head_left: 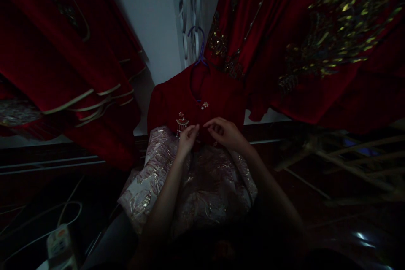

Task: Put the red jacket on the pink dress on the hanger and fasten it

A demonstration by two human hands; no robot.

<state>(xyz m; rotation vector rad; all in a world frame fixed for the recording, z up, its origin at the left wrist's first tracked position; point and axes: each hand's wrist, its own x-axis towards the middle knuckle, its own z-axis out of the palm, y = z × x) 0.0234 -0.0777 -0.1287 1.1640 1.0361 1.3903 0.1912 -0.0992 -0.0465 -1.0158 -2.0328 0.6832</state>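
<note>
In the dim head view, a red garment (171, 95) with pale, shiny brocade (155, 173) at its lower part hangs from a purple hanger (201, 50). A pearly flower ornament (205, 104) sits below its neckline, and a tasselled ornament (182, 123) is on its left chest. My left hand (188, 135) is closed in a pinch at the front of the red cloth, just beside the tassels. Across a small gap, my right hand (225, 133) has thumb and forefinger brought together over the garment's front. Whatever lies between those fingertips is too small and dark to name.
Red gowns hang on both sides, the left gown (79, 63) with pale edging and the right gown (284, 42) with gold sequins. A white metal rack (193, 4) stands behind. At lower left lies a power strip (61, 244) with cords; a wooden frame (344, 164) is at right.
</note>
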